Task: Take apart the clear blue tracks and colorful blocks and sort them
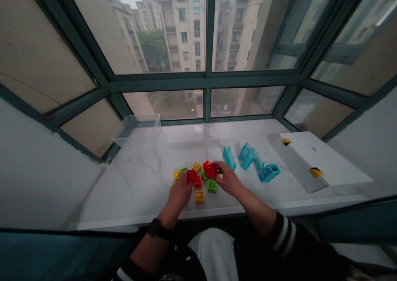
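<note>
1. The right hand (228, 178), just right of the frame's centre, pinches a red block (210, 170) between its fingertips; the block is small, glossy plastic, squarish with a hollow face.
2. The left hand (180, 194), just left of centre, has its fingers curled onto a second red block (191, 176), touching it; whether it truly grips it cannot be told.
3. Around both hands, at the frame's centre, lies a loose cluster of like blocks on the white marble sill (133, 186): a yellow block (199, 196) nearest the lower edge, a green block (212, 186) beside it, another yellow block (196, 167) farther up.
4. Right of centre lie translucent blue ribbed pieces (248, 155), apart from the cluster.
5. A clear plastic bin (138, 130) stands at centre left against the window frame; nothing shows inside it.
6. A white box (313, 159) with yellow tabs lies closed at the right; its contents are hidden.
</note>
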A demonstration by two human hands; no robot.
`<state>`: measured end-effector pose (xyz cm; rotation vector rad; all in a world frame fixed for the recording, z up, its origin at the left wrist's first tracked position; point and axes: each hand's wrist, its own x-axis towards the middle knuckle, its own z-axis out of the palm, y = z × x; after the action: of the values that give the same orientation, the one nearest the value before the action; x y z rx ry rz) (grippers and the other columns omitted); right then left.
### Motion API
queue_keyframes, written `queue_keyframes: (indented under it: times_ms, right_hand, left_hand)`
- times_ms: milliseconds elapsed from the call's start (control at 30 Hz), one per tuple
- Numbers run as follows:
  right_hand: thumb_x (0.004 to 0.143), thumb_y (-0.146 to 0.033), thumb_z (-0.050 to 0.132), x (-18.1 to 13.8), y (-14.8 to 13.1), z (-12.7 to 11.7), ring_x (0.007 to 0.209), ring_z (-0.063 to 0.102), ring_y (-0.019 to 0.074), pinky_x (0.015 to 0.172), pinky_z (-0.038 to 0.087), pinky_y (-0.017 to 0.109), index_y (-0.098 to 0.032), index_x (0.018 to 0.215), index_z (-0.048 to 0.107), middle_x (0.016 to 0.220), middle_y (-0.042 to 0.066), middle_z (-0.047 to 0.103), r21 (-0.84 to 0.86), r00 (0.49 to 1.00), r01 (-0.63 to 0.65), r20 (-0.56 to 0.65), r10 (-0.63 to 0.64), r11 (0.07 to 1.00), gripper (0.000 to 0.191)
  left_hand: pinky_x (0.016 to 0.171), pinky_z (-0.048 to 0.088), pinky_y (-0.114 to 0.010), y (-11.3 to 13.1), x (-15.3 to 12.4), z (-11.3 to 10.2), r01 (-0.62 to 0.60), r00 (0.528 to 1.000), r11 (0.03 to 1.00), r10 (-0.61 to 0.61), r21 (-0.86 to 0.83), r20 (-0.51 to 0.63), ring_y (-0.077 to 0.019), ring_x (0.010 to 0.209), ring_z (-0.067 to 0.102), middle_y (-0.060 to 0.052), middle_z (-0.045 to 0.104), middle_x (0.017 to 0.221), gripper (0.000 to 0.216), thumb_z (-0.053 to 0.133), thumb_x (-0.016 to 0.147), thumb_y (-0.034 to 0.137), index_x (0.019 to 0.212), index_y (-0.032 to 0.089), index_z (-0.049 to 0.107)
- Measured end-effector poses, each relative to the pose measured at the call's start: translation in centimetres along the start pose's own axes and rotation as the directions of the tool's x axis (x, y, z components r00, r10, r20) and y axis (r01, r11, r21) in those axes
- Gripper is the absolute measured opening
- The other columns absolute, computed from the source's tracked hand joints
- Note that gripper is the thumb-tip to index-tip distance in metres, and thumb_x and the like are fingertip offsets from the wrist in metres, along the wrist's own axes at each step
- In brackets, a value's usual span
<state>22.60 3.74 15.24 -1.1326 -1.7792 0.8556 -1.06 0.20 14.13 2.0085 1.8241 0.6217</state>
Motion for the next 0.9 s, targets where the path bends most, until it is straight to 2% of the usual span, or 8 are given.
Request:
queue_keyframes:
  times_ms: [100,233,367,467,600,733,833,900]
  right_hand:
    - [0.081,-0.015,0.071,0.9,2.7,1.9,0.106,0.069,0.0230,0.094,0.058,0.041,-0.023,0.119,0.060,0.119,0.008,0.068,-0.046,0.998,-0.040,-0.049,0.038,0.998,0.040]
    - [0.079,-0.012,0.068,2.0,4.3,4.4,0.105,0.068,0.0243,0.095,0.054,0.041,-0.023,0.118,0.058,0.115,0.007,0.069,-0.193,0.998,-0.058,0.007,0.061,0.979,0.041]
    - [0.085,-0.015,0.067,2.9,4.8,6.4,0.106,0.067,0.0244,0.096,0.051,0.038,-0.023,0.120,0.057,0.116,0.008,0.070,-0.292,0.997,-0.070,0.010,0.077,0.954,0.038]
    - [0.088,-0.019,0.069,3.2,5.5,7.5,0.112,0.066,0.0267,0.102,0.049,0.041,-0.021,0.126,0.059,0.121,0.011,0.070,-0.377,0.996,-0.069,0.023,0.083,0.924,0.040]
    - [0.088,-0.025,0.073,2.9,5.8,7.8,0.127,0.060,0.0317,0.112,0.045,0.049,-0.017,0.133,0.058,0.132,0.017,0.066,-0.443,0.999,-0.042,0.003,0.048,0.896,0.049]
    - [0.096,-0.028,0.061,1.7,4.5,3.7,0.125,0.061,0.0299,0.111,0.047,0.049,-0.020,0.134,0.060,0.131,0.015,0.067,-0.396,0.986,0.073,-0.112,-0.127,0.915,0.040]
    - [0.099,-0.030,0.056,-0.3,4.0,-3.2,0.121,0.061,0.0291,0.110,0.047,0.049,-0.023,0.128,0.064,0.125,0.012,0.068,-0.477,0.932,0.089,-0.269,-0.242,0.874,0.031]
    - [0.099,-0.032,0.054,-2.0,4.8,-8.6,0.120,0.059,0.0305,0.110,0.044,0.050,-0.022,0.122,0.066,0.120,0.013,0.067,-0.581,0.866,-0.039,-0.426,-0.263,0.813,0.027]
  left_hand:
    - [0.085,0.057,-0.038,-2.5,0.9,-1.0,0.076,0.996,0.978,-0.085,0.196,0.040,-0.0282,0.107,0.072,-0.016,0.053,0.147,0.048,0.048,0.104,0.038,0.151,0.028,0.047]
    - [0.074,0.056,-0.036,-3.2,1.7,-1.1,0.078,0.984,0.931,-0.129,0.357,0.122,-0.0269,0.091,0.074,-0.016,0.058,0.135,0.054,0.049,0.102,0.037,0.155,0.032,0.046]
    - [0.082,0.057,-0.039,-3.1,1.9,-1.1,0.046,0.988,0.949,-0.089,0.311,0.126,-0.0297,0.103,0.072,-0.016,0.061,0.139,0.060,0.054,0.100,0.039,0.158,0.029,0.043]
    - [0.092,0.056,-0.040,-3.4,1.5,-1.1,0.022,0.999,0.977,-0.031,0.211,0.039,-0.0297,0.113,0.069,-0.015,0.063,0.140,0.048,0.052,0.102,0.040,0.148,0.024,0.054]
    - [0.102,0.054,-0.042,-3.5,1.1,0.8,-0.151,0.988,0.986,0.153,0.065,-0.021,-0.0273,0.118,0.066,-0.012,0.068,0.131,0.037,0.056,0.102,0.036,0.135,0.021,0.060]
    - [0.105,0.053,-0.046,-3.1,1.4,4.1,-0.316,0.946,0.948,0.318,0.043,-0.065,-0.0290,0.118,0.064,-0.012,0.067,0.125,0.035,0.070,0.094,0.034,0.127,0.023,0.063]
    - [0.103,0.053,-0.051,-3.2,1.8,5.4,-0.369,0.922,0.927,0.375,0.071,-0.096,-0.0322,0.117,0.064,-0.013,0.066,0.126,0.043,0.079,0.088,0.039,0.124,0.023,0.064]
    - [0.105,0.052,-0.053,-3.6,1.9,5.4,-0.363,0.921,0.928,0.370,0.080,-0.120,-0.0343,0.120,0.062,-0.014,0.065,0.129,0.050,0.081,0.085,0.042,0.128,0.024,0.063]
